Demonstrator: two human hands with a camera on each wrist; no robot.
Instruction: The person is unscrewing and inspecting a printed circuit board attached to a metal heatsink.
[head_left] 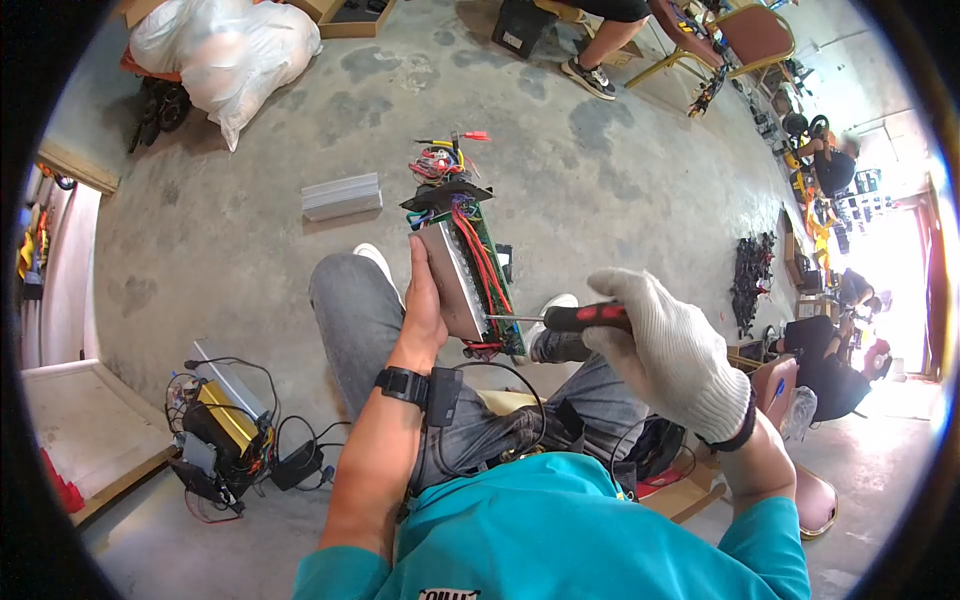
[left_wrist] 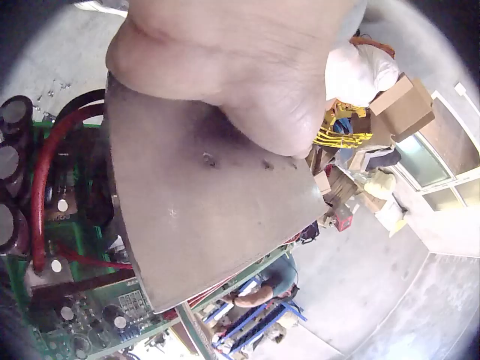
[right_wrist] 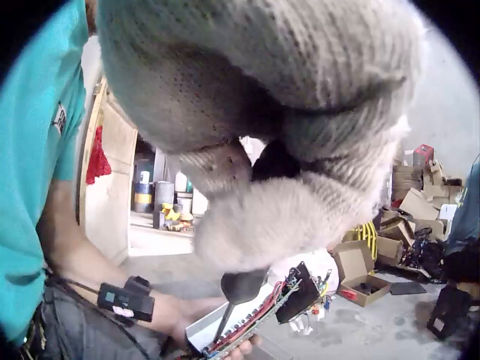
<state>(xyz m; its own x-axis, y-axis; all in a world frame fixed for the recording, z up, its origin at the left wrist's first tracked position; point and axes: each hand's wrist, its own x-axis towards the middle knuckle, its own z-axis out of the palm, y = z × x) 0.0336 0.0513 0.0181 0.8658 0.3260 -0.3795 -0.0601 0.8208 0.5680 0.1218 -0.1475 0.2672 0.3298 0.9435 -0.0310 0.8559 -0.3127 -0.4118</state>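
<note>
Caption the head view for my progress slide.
Gloved right hand holds a screwdriver, its tip at the wired circuit-board assembly in the bare left hand.

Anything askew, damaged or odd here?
Two mild oddities: the right hand, gripping a screwdriver, is gloved while the left hand, holding the metal plate beside the circuit board, is bare; and cables lie tangled on the floor beside a yellow box. No clear damage.
</note>
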